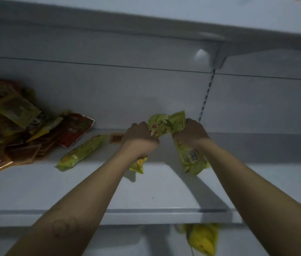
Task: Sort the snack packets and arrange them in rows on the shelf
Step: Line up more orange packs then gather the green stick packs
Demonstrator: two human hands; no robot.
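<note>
left hand (138, 135) clenched round a green packet (157, 126), right hand (190, 133) round a second green packet (192, 157), tops touching, over the shelf (164, 193). loose packet (83, 150) lying just left, mixed pile (16, 122) beyond it.

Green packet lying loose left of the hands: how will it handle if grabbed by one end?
The green packet looks long and puffed: probably light, likely to sag from one end. Its glossy film may slip. Lying flat on the shelf, it shouldn't roll.
</note>
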